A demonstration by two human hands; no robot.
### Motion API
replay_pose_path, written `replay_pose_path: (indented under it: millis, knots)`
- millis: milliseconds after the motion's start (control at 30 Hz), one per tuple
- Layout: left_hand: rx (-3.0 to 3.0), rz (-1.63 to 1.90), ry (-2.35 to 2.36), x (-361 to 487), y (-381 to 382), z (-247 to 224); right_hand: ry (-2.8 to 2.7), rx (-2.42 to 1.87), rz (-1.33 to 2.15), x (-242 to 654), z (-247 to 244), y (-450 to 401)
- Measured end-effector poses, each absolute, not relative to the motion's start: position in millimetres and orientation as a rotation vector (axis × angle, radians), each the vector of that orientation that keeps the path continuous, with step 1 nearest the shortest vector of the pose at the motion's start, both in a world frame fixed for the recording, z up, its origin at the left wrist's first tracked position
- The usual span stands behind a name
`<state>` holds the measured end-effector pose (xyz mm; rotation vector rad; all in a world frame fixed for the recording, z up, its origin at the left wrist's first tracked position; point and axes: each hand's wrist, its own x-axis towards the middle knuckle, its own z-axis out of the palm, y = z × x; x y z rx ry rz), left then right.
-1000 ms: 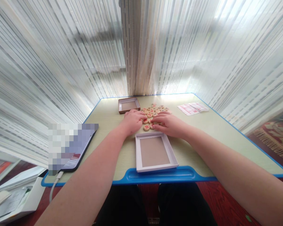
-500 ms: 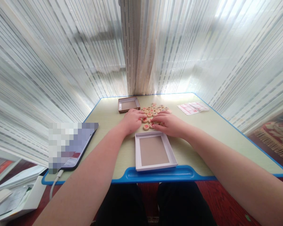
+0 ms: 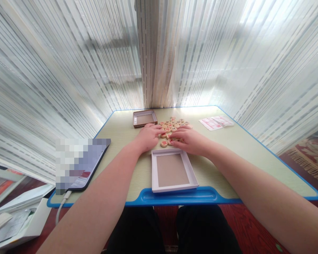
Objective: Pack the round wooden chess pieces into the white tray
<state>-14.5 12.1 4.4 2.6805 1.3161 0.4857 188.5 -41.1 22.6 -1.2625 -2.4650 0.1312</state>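
Several round wooden Chinese chess pieces [image 3: 168, 129] with red or dark characters lie in a loose cluster on the table. My left hand [image 3: 149, 137] rests at the cluster's left edge, its fingers stretched over the nearest pieces. From the right, my right hand [image 3: 188, 139] lies over other pieces with its fingers extended, hiding some of them. One red-marked chess piece [image 3: 164, 143] shows between the hands, close to the box. An open shallow white box tray [image 3: 155, 173] sits just in front of the pieces, with nothing in it.
A brown-sided box lid [image 3: 141, 125] stands at the back left. A folded sheet with red print [image 3: 216, 122] lies at the back right. On the left leans a tablet [image 3: 91, 165] with a white cable [image 3: 62, 205]. The table has a blue rim [image 3: 132, 203].
Both hands stay almost in place over the chess pieces. The view has shifted very slightly; no piece has clearly moved.
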Motion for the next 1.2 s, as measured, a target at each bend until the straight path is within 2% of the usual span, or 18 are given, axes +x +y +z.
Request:
replay_pose_path:
  millis: [333, 633, 1200]
  knots:
    - [2.656, 0.554, 1.341, -15.5, 7.9, 8.1, -2.468, -1.267, 0.13, 189.0, 23.1, -41.4]
    - [2.624, 0.246, 1.351, -14.3, 11.1, 8.5, -2.479, -1.285, 0.102, 188.9, 22.6, -41.1]
    - [2.638, 0.274, 1.256, -12.0, 8.1, 10.3, -2.477, -1.277, 0.12, 190.3, 22.4, -40.8]
